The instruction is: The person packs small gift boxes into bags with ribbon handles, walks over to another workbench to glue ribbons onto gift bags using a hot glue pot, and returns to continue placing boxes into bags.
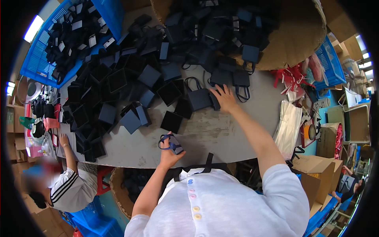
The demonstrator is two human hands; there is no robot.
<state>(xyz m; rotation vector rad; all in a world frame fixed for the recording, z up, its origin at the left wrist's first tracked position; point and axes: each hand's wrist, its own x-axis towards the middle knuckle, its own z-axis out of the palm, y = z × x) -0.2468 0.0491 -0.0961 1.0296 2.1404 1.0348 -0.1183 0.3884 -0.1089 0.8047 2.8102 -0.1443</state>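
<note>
Clock positions are taken from the left hand (169,157), 12 being straight away from the wearer. That hand is closed around a small strapped box (177,149), navy, with its blue strap looped by the fingers; the box sits just above the near edge of the grey table (225,136). Right hand (226,101), between 1 and 2 o'clock: open, palm down, fingers spread at the navy boxes; can't tell how firm the contact is. Navy handled box (199,99) just beside it at 1. Open black box (171,121) at 12, near the left hand. Big heap of dark boxes (107,113) at 10, many lidless. Carton (302,41) at 1, dark boxes inside. Blue crate (109,17) between 10 and 11, dark pieces with pale tags inside. Red ribbons (290,79) at 2. Co-worker (77,191) at 8, one hand on the table.
</note>
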